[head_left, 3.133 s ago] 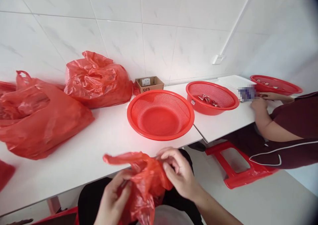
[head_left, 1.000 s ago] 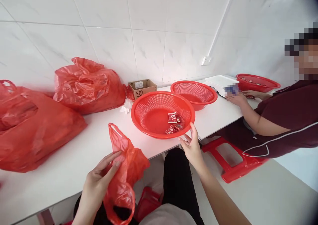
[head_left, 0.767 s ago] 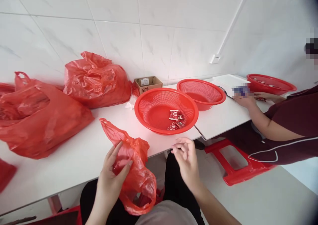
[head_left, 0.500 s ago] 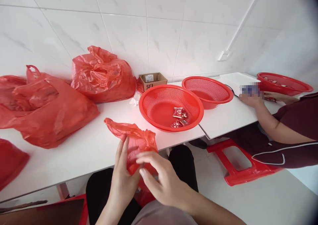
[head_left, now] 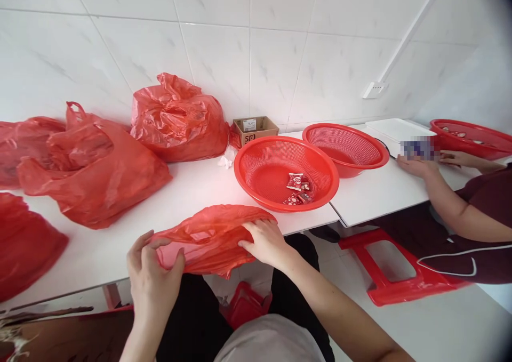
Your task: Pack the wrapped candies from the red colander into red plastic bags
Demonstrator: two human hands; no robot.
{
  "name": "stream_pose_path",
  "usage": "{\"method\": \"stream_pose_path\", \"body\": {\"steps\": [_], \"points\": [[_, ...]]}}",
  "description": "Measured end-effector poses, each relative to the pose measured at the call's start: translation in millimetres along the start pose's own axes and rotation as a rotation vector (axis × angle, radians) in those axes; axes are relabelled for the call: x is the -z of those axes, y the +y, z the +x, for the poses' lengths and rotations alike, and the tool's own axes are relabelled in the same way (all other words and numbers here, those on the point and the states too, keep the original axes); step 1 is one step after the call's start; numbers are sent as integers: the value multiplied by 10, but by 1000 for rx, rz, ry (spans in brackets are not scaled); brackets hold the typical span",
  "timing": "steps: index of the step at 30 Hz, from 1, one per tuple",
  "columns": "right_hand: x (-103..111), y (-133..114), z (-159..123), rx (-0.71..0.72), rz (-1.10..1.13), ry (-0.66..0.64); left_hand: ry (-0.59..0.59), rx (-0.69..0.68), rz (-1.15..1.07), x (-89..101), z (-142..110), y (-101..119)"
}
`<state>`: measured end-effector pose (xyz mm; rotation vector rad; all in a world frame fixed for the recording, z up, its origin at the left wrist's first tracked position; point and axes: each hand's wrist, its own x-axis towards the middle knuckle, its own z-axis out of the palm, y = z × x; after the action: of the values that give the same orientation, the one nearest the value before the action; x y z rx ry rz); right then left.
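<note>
Fingers curved, thumbs apart, a person's left hand [head_left: 154, 271] and right hand [head_left: 266, 242] spread a red bag [head_left: 216, 239] at the near edge of the table [head_left: 104, 250]; any pinch cannot be told. Beyond, right, a basket [head_left: 262, 175] holds packets [head_left: 295, 181]; stuffed bags [head_left: 116, 175] lie left.

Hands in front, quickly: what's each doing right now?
Left hand: loosely curled, holding the left end of the red plastic bag.
Right hand: holding the bag's right end, its fingertips partly hidden by the plastic.
</note>
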<state>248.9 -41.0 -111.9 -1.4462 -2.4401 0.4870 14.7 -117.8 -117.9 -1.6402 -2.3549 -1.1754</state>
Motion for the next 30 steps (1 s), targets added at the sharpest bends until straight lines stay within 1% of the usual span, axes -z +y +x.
{"method": "stream_pose_path", "body": {"steps": [2,3,4,5,6,9,11,13,14,15,17,18,19,21,23,24,25,27,29,30], "points": [[28,-84,61,43,41,47,112,-162,-10,-45,-45,165],[30,-127,91,62,63,66,140,-252,-12,-79,-41,230],[24,-166,118,79,85,82,147,-323,5,-119,-17,275],[10,-200,141,98,109,90,134,-366,43,-164,22,299],[-10,-226,160,121,135,96,108,-385,90,-212,73,304],[-83,-252,186,203,234,93,28,-380,193,-349,243,254],[-119,-234,186,251,294,65,21,-400,185,-414,335,221],[-133,-206,185,291,327,33,-11,-409,96,-443,402,219],[-132,-193,186,308,331,28,-80,-372,-10,-442,431,231],[-128,-180,187,316,331,29,-185,-299,-147,-429,457,247],[-110,-155,191,309,335,24,-431,-101,-426,-367,505,283],[-98,-139,192,296,343,16,-535,-11,-529,-320,525,295],[-83,-120,190,283,355,3,-613,60,-605,-264,543,297],[-43,-70,182,269,387,-52,-692,160,-724,-145,575,261],[8,-5,174,280,405,-144,-712,283,-864,-45,615,159],[35,31,175,285,400,-195,-694,345,-920,-12,640,84],[61,66,180,283,388,-243,-656,400,-958,8,668,-2],[103,126,206,255,355,-314,-544,469,-977,10,714,-177],[123,164,250,210,334,-360,-421,500,-958,-9,721,-302],[127,174,275,197,329,-372,-366,500,-937,-14,700,-325]]}}
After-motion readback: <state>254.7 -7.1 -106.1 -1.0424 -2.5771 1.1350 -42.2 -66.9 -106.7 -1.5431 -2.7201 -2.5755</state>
